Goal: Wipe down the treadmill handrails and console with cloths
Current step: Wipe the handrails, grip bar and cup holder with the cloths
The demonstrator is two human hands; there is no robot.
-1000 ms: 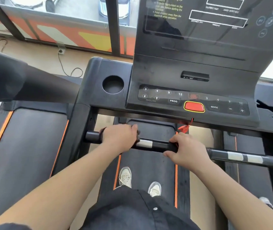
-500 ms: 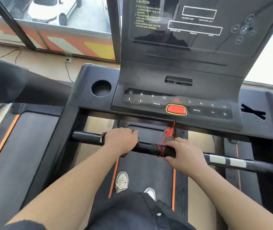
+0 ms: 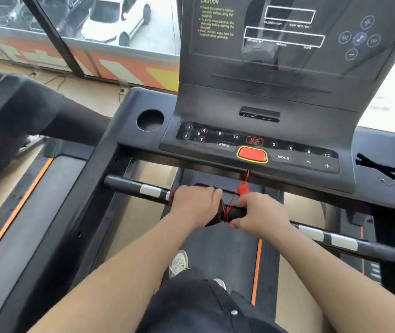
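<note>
Two hands on one bar: left hand and right hand sit close together on the front handrail, below the console.
From my remote seat, I see the left hand curled round a dark red cloth wrapped on the bar. The right hand grips the bare bar just beside it, and a red safety cord crosses the bar between them.
</note>
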